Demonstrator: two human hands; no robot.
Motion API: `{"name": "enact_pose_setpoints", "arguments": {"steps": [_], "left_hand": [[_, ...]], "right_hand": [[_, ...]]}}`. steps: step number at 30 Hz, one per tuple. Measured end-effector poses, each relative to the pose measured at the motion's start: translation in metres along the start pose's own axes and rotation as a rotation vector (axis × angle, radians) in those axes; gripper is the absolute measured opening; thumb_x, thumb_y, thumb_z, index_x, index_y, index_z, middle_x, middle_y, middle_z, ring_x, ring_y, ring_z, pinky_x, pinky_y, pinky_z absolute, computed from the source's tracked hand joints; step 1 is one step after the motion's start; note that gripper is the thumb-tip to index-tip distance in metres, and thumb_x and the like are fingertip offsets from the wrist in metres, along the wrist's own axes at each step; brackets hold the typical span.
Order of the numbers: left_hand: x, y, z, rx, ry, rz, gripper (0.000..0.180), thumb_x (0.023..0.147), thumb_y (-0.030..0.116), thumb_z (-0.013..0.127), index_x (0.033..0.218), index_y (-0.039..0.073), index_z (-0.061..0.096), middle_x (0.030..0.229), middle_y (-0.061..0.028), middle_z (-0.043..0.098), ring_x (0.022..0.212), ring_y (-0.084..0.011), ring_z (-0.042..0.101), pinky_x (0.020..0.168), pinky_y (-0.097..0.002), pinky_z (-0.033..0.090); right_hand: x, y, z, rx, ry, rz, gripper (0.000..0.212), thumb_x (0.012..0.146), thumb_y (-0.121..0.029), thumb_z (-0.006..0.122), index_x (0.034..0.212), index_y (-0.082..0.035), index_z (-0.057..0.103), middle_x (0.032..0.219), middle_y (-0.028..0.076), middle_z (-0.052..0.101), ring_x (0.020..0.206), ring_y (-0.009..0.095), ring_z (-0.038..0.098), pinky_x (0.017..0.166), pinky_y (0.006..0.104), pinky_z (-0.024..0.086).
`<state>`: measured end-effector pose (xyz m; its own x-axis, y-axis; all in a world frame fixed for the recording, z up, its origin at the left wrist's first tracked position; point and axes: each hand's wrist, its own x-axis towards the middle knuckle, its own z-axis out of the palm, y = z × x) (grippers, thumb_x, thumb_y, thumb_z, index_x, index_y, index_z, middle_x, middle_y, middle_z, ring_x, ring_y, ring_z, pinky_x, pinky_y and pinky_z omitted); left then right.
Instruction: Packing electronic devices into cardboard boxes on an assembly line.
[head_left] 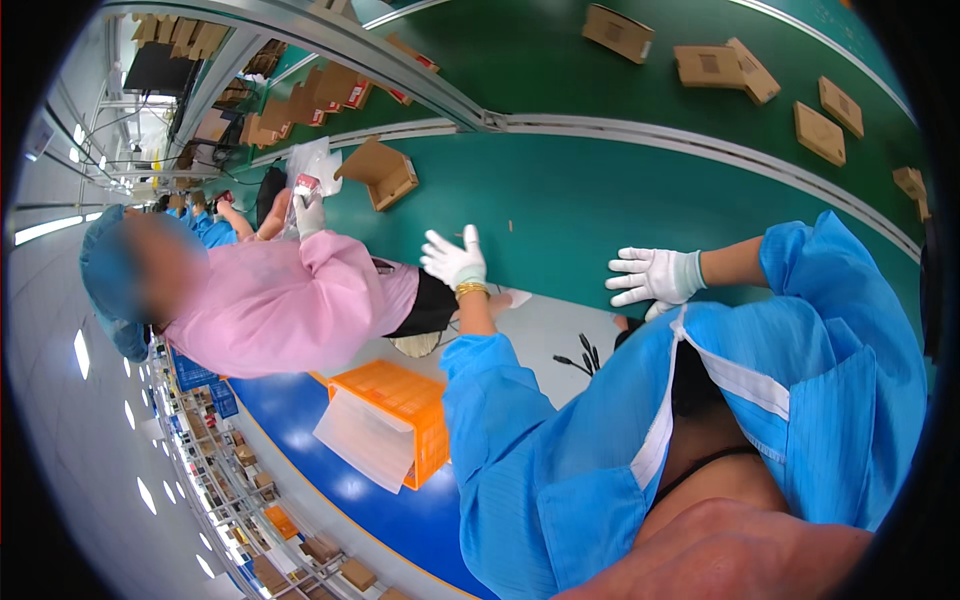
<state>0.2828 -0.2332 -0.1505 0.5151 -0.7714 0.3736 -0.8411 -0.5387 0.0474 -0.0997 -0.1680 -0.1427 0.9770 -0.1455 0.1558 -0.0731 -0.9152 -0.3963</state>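
Observation:
My left hand [455, 258], in a white glove, is held at the near edge of the green tabletop [560, 205]. Its fingers are spread and nothing is in them. Farther right, my right hand [655, 277], gloved as well, lies palm down with its fingers apart along the same edge, also holding nothing. A small brown scrap [510, 226] lies on the table between and beyond my hands. Nearest to my left hand among the boxes is an open brown cardboard box [380, 174], set beyond it to the left.
At the left, a person in pink [290, 300] holds a clear plastic bag [312, 165] with something red in it. Flat brown cartons [615, 33] lie on the green belt [540, 80] behind a metal rail [700, 140]. An orange crate [395, 410] stands on the floor; black cables [580, 355] hang below the table.

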Motion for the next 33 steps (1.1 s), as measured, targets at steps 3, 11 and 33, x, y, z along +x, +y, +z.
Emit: {"name": "enact_pose_setpoints", "arguments": {"steps": [3,11,33], "left_hand": [[-0.011,0.096,-0.033,0.008,-0.423,0.414,0.084,0.083,0.063,0.049,0.142,0.006,0.033,0.140,-0.0242,0.037,0.131,-0.0442,0.031,0.110,-0.0545,0.017],[0.036,0.274,0.018,-1.242,0.104,0.445,0.038,0.092,0.020,0.058,0.123,-0.002,0.054,0.114,-0.0233,0.058,0.105,-0.0400,0.055,0.093,-0.0444,0.043],[0.006,0.237,0.039,-1.515,-0.355,0.114,0.031,0.088,0.015,0.063,0.116,0.001,0.060,0.099,-0.0129,0.064,0.088,-0.0262,0.061,0.081,-0.0347,0.050]], "right_hand": [[0.000,0.056,-0.010,-0.030,0.014,-0.018,0.062,0.080,-0.058,0.058,0.131,-0.023,0.053,0.142,0.009,0.044,0.138,0.032,0.031,0.116,0.0534,0.014],[0.034,0.244,-0.102,-0.615,0.560,1.030,0.034,0.080,-0.030,0.064,0.107,-0.010,0.063,0.124,0.009,0.055,0.119,0.028,0.046,0.105,0.0443,0.033],[0.197,0.399,-0.147,-0.465,0.157,0.844,0.022,0.085,-0.014,0.052,0.106,-0.017,0.056,0.113,0.009,0.057,0.096,0.028,0.061,0.079,0.0399,0.047]]}}
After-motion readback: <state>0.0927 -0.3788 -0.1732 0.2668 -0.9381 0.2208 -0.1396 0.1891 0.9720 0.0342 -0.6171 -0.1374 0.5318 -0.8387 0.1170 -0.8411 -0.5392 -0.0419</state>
